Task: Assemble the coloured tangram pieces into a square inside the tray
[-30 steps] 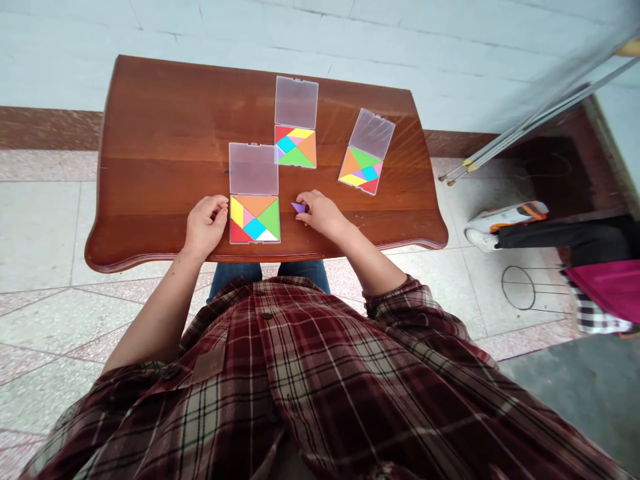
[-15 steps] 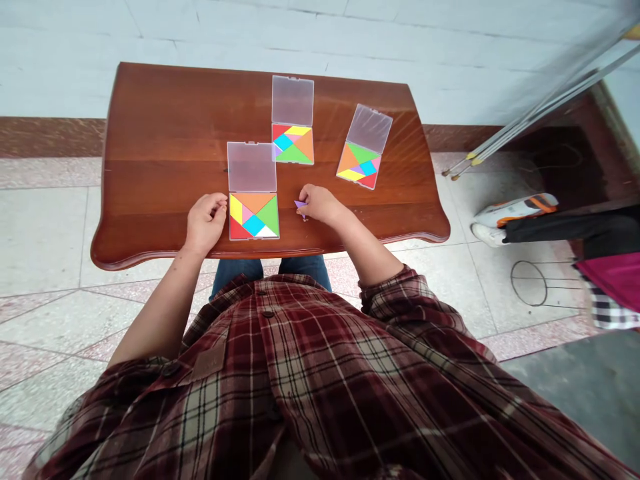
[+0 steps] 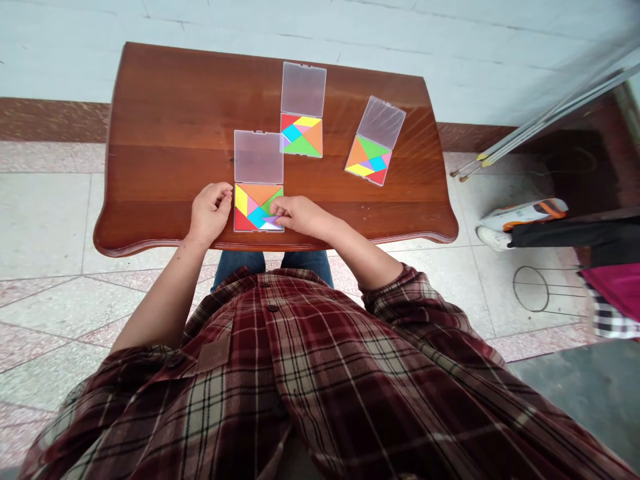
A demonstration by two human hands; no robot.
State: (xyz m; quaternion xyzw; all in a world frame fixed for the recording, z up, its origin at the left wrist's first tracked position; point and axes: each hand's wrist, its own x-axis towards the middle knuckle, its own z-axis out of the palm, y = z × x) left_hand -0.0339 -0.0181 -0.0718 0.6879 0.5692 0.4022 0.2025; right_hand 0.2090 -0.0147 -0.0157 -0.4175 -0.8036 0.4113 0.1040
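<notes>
The nearest tangram case (image 3: 259, 156) lies unfolded on the table, its clear lid laid back. Orange, yellow, red, pink, blue and green pieces sit in its tray, and a white gap shows at the lower right. Over that gap my right hand (image 3: 300, 217) pinches a small purple triangle piece (image 3: 271, 219); whether the piece touches the tray I cannot tell. The fingers partly cover the green piece (image 3: 269, 199). My left hand (image 3: 210, 212) rests just left of the tray, fingers loosely curled closed with nothing visible in them.
Two more open tangram cases, one at the back (image 3: 303, 90) and one at the right (image 3: 381, 123), hold coloured pieces. The wooden table (image 3: 165, 133) has a curved front edge. Right of it are crutches (image 3: 500, 150), a person's leg (image 3: 555, 235) and a wire hoop (image 3: 531, 289).
My right hand has moved left with the purple triangle, from bare table to over the nearest tray. My left hand stays beside the case. The whole view has shifted slightly.
</notes>
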